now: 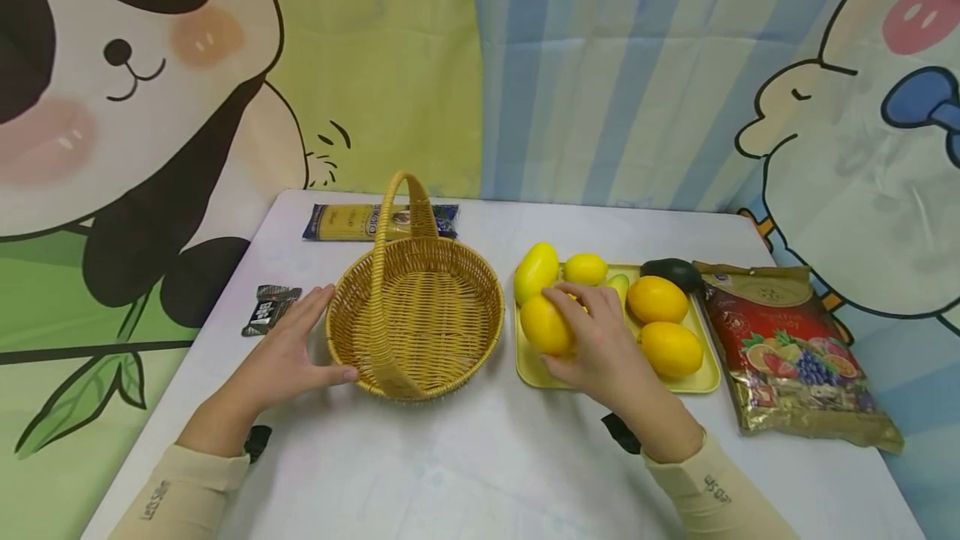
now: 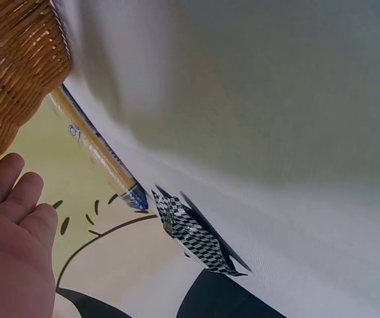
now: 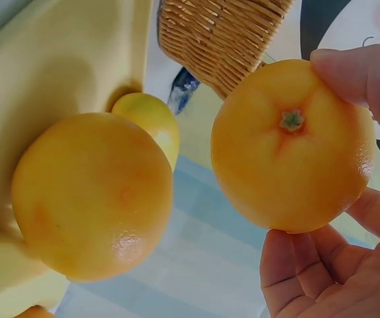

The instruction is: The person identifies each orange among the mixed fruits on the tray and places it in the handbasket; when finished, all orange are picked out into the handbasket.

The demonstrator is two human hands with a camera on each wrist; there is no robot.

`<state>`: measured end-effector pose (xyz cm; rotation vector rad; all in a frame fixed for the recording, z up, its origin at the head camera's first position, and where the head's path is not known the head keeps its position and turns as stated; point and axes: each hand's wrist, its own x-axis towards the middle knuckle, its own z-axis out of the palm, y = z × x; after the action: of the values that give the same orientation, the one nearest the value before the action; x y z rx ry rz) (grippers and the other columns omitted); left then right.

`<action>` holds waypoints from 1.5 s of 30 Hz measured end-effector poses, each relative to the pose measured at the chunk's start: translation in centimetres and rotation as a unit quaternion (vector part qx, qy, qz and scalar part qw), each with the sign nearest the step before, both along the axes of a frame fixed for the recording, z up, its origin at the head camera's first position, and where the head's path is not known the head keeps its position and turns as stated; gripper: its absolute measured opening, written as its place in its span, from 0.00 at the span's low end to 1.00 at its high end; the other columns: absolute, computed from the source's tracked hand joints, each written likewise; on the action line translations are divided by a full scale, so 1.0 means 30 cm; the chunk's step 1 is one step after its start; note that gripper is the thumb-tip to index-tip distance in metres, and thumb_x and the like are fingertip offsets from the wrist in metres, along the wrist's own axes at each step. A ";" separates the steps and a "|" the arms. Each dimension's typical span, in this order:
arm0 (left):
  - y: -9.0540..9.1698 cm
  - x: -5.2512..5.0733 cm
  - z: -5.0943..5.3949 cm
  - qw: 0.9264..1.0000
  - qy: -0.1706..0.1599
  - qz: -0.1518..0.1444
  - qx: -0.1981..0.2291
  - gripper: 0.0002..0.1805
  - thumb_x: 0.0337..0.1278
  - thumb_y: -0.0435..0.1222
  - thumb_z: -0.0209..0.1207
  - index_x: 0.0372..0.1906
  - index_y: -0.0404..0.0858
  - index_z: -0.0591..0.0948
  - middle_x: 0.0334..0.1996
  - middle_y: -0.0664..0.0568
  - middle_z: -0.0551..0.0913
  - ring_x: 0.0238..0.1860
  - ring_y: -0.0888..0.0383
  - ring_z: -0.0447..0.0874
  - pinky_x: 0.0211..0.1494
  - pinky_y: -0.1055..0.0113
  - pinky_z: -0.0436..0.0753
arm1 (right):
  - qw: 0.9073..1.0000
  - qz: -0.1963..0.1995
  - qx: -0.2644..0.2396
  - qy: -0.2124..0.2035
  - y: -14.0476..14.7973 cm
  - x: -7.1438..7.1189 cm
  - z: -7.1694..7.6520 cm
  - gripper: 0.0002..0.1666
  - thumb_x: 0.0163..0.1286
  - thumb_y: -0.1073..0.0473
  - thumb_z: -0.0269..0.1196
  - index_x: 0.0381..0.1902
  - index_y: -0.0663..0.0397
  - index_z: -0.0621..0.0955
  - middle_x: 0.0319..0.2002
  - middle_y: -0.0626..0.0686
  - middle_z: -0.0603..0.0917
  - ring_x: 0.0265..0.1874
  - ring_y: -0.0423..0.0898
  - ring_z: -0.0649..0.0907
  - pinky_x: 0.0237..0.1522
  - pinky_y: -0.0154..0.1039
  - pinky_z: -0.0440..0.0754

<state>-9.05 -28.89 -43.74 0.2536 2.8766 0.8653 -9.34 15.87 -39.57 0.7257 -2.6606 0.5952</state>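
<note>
I've the R hand (image 1: 603, 348) clamped round a yellow-orange fruit (image 1: 544, 326), thumb vs. fingers, prob. for a sure hold, at the tray (image 1: 534, 373)'s left side; L hand (image 1: 281, 369), fingers spread, touches the basket (image 1: 435, 319)'s left wall, prob. steadying it; hands well apart.

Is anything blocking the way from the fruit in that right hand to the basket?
Nothing visible blocks it. Between the yellow fruit in the right hand and the basket lie only the low tray edge, a strip of white table and the basket's rim, which it should probably clear if lifted.
</note>
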 end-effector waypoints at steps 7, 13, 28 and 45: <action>0.003 0.003 0.008 1.000 0.002 0.001 -0.004 0.76 0.35 0.69 0.77 0.87 0.47 0.47 0.86 0.40 0.47 0.84 0.31 0.44 0.73 0.18 0.55 | 1.000 0.003 -0.007 0.012 -0.002 -0.022 0.011 0.49 0.45 0.58 0.85 0.67 0.53 0.78 0.64 0.59 0.78 0.57 0.61 0.74 0.57 0.53 0.82; 0.000 0.000 0.001 1.000 0.006 0.000 -0.004 0.76 0.35 0.69 0.77 0.86 0.47 0.47 0.86 0.40 0.47 0.84 0.31 0.45 0.73 0.18 0.56 | 1.000 0.003 -0.009 0.006 -0.016 -0.041 0.029 0.50 0.46 0.57 0.85 0.68 0.54 0.78 0.65 0.60 0.78 0.60 0.62 0.74 0.59 0.56 0.81; 0.000 -0.003 -0.007 1.000 0.009 0.002 -0.005 0.76 0.35 0.69 0.77 0.87 0.48 0.46 0.86 0.39 0.48 0.84 0.30 0.45 0.74 0.19 0.54 | 0.999 0.035 -0.024 0.011 -0.083 -0.080 0.080 0.50 0.47 0.56 0.84 0.69 0.53 0.77 0.63 0.59 0.78 0.58 0.60 0.74 0.56 0.53 0.79; 0.004 0.001 -0.006 1.000 0.002 0.009 -0.004 0.77 0.33 0.71 0.76 0.87 0.51 0.46 0.86 0.39 0.49 0.84 0.30 0.45 0.74 0.18 0.54 | 0.997 0.067 -0.036 -0.029 -0.189 -0.123 0.140 0.48 0.53 0.55 0.81 0.72 0.49 0.75 0.67 0.56 0.76 0.61 0.58 0.71 0.57 0.52 0.79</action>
<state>-9.03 -28.77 -43.93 0.2285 2.8891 0.8565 -13.03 10.21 -35.35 0.8836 -2.6428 0.7539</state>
